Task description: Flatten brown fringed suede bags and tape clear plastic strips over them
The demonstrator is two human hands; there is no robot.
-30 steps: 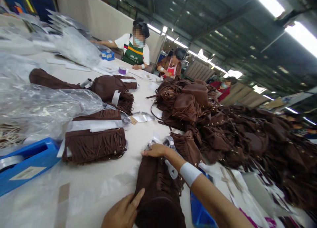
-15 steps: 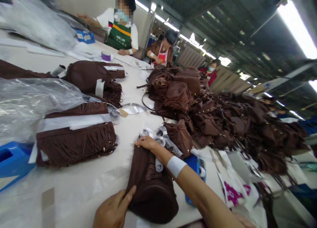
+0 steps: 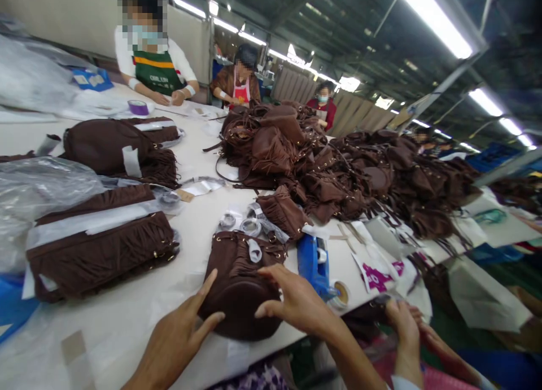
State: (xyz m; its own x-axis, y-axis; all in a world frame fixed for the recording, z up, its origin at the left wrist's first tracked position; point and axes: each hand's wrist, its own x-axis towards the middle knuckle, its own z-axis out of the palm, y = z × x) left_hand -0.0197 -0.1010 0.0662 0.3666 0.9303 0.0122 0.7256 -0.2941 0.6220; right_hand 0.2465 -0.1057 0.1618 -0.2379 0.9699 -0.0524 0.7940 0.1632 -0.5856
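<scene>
A dark brown bucket bag [image 3: 241, 302] lies on its side on the table, its rounded base toward me. Its fringed upper part has brass eyelets and a twist of clear wrap. At the bag's left edge is my left hand [image 3: 180, 331], thumb and fingers spread apart. My right hand [image 3: 292, 299] rests against the right side of the bag, its fingers and thumb also spread. Beyond the bag's top, plastic-wrapped rings of strap [image 3: 249, 226] lie beside another fringed bag [image 3: 285, 212].
A large heap of brown bags [image 3: 279, 147] fills the far side. At left lies a fringed bag [image 3: 105, 260] with white paper strips. A blue tape dispenser [image 3: 313, 266] stands at right. Close by on the right are a co-worker's hands [image 3: 404, 319]. Other people work across the table.
My right hand has left the bag's top corner and come back to its right side. The bag now sits squarer to me, and my left hand has opened wider. The view has shifted right.
</scene>
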